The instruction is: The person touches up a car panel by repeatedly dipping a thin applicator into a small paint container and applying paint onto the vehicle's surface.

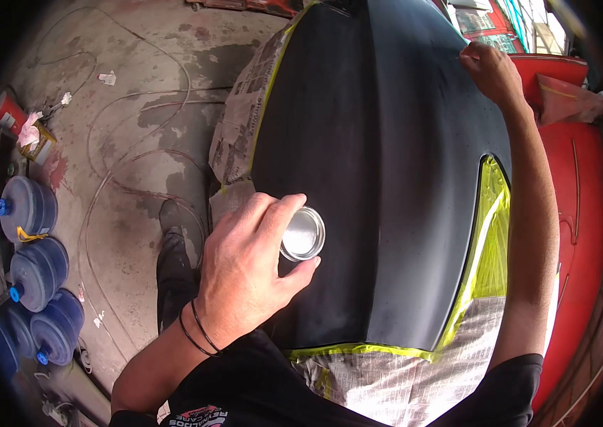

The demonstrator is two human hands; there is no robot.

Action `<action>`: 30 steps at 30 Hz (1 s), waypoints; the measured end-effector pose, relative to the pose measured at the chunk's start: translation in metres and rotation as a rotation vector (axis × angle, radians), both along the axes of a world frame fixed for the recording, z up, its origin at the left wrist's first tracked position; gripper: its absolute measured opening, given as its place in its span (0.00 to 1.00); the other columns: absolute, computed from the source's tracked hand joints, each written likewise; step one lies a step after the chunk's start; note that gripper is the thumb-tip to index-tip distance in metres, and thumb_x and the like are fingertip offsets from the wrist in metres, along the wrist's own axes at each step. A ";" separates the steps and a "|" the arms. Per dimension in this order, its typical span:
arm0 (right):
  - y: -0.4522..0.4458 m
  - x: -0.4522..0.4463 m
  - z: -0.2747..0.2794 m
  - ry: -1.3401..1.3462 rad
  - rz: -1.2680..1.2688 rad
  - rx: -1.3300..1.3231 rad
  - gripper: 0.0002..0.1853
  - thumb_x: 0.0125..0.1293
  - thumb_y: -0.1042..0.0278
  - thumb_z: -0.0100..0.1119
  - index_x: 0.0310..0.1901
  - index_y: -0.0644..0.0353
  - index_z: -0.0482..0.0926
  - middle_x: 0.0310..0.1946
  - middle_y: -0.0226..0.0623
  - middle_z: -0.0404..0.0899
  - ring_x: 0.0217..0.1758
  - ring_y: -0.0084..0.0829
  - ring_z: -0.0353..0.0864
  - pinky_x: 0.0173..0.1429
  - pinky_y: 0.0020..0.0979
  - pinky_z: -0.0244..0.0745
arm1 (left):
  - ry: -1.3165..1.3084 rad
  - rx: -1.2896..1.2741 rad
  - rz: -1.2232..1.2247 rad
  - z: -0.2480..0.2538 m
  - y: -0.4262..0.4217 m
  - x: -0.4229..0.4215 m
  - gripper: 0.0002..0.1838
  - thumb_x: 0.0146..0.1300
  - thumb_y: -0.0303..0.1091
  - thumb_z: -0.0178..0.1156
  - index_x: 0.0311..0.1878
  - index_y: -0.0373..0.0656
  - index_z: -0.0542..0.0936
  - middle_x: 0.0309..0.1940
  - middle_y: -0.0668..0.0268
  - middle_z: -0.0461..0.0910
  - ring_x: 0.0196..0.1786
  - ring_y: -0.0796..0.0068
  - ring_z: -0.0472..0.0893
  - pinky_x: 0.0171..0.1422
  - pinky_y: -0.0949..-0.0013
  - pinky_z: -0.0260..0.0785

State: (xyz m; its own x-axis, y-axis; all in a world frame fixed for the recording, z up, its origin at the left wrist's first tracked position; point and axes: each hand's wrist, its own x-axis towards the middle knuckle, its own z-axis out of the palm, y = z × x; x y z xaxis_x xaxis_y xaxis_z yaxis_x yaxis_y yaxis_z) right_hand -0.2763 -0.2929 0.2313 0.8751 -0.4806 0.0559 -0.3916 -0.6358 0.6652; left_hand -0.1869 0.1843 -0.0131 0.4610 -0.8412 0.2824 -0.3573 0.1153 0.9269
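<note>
Near the middle of the head view, my left hand [255,249] is wrapped round a small round metal tin [302,234], its silvery round face turned up. The tin is over a large dark grey car panel [422,142]. At the panel's upper right edge, my right hand [490,67] has its fingers curled together; whatever they hold, if anything, is hidden. Yellow-green tape [365,349] and masking paper [244,121] border the panel, and yellow-green film [491,242] covers an opening at its right.
Blue water jugs [38,272] stand on the floor at the left, below a red can [9,114]. A thin hose [109,174] loops across the concrete. Red car panels [575,185] are at the right. A dark shoe [170,217] shows beside the dark panel.
</note>
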 end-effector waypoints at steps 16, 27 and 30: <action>0.001 0.001 0.002 0.032 -0.013 -0.002 0.16 0.82 0.50 0.68 0.58 0.48 0.96 0.53 0.48 0.98 0.62 0.55 0.97 0.70 0.57 0.89 | 0.013 0.000 -0.005 0.002 -0.002 0.001 0.40 0.57 0.27 0.89 0.75 0.41 0.86 0.57 0.53 0.89 0.56 0.47 0.93 0.60 0.51 0.88; 0.004 0.003 0.003 -0.002 -0.067 0.027 0.18 0.82 0.49 0.67 0.59 0.47 0.96 0.55 0.45 0.98 0.63 0.53 0.97 0.70 0.56 0.89 | 0.015 0.006 0.008 0.002 0.001 0.005 0.40 0.56 0.27 0.89 0.75 0.41 0.86 0.57 0.53 0.89 0.56 0.48 0.93 0.59 0.51 0.88; 0.005 0.003 0.003 -0.022 -0.083 0.038 0.18 0.82 0.48 0.66 0.60 0.47 0.96 0.56 0.45 0.98 0.63 0.53 0.97 0.70 0.55 0.89 | 0.012 0.002 0.021 0.003 0.001 0.007 0.40 0.56 0.26 0.89 0.74 0.41 0.86 0.57 0.54 0.89 0.55 0.48 0.93 0.59 0.52 0.88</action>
